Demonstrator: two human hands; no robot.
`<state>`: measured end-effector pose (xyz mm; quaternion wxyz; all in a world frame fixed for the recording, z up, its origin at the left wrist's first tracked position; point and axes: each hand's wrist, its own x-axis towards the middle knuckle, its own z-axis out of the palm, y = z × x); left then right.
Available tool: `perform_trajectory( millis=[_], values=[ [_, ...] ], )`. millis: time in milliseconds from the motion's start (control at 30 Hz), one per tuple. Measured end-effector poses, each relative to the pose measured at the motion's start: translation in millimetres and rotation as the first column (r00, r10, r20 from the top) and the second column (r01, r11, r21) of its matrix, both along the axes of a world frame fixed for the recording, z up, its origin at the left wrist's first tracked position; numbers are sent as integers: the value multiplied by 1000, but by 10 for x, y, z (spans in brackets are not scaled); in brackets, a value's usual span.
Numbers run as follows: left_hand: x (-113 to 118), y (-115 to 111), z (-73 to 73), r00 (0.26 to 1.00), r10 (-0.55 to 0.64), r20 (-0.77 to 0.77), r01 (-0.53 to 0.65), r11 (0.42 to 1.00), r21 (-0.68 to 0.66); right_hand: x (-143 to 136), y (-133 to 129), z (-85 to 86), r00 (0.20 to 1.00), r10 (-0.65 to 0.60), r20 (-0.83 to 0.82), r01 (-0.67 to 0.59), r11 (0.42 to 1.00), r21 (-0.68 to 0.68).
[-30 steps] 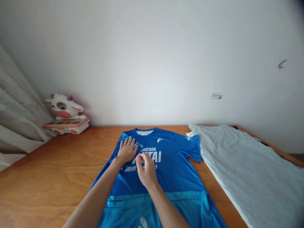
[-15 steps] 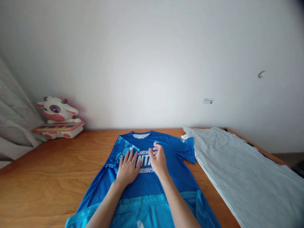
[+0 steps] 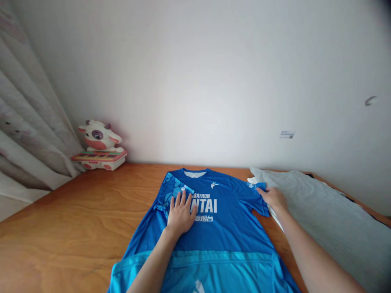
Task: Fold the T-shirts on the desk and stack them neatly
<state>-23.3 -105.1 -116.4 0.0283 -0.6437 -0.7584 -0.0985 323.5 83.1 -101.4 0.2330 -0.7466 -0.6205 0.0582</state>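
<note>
A blue short-sleeved T-shirt [image 3: 226, 232] with white lettering lies front up, its collar toward the wall. The left-side sleeve is folded inward over the chest, and its patterned cloth shows. My left hand [image 3: 181, 215] rests flat on that folded sleeve and the chest, fingers spread. At the other side, my right hand [image 3: 274, 198] pinches the cuff of the outstretched sleeve between thumb and fingers. The shirt's lower part is turned up, showing a lighter blue band across the front.
A grey garment [image 3: 324, 215] lies on the wooden table [image 3: 76, 219] to the right, close to the sleeve. A cow-shaped toy keyboard [image 3: 100, 146] stands at the back left beside a pale curtain [image 3: 36, 122]. The white wall [image 3: 195, 81] rises behind the table.
My right hand has moved right from above the chest to the outstretched sleeve and taken hold of its cuff. My left hand stays on the folded sleeve. The view has turned slightly left.
</note>
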Motion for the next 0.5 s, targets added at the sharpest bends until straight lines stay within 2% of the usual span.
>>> perform_trajectory(
  millis=[133, 267, 333, 400, 500],
  values=[
    [3, -1, -5, 1000, -1, 10, 1, 1000, 18, 9, 54, -21, 1000, 12, -9, -13, 999, -30],
    [-1, 3, -1, 1000, -11, 29, 10, 1000, 17, -175, 57, 111, 998, 44, -37, -43, 999, 31],
    [-6, 6, -5, 999, -17, 36, 16, 1000, 15, -372, 54, 222, 989, 133, -64, -128, 988, 81],
    [-12, 8, -16, 999, -18, 40, 17, 1000, 23, -599, 26, 344, 956, 278, -96, -265, 956, 126],
    [-17, 8, -34, 999, -14, 47, 12, 999, 37, -846, -89, 502, 834, 531, -150, -510, 846, 156]
  ],
)
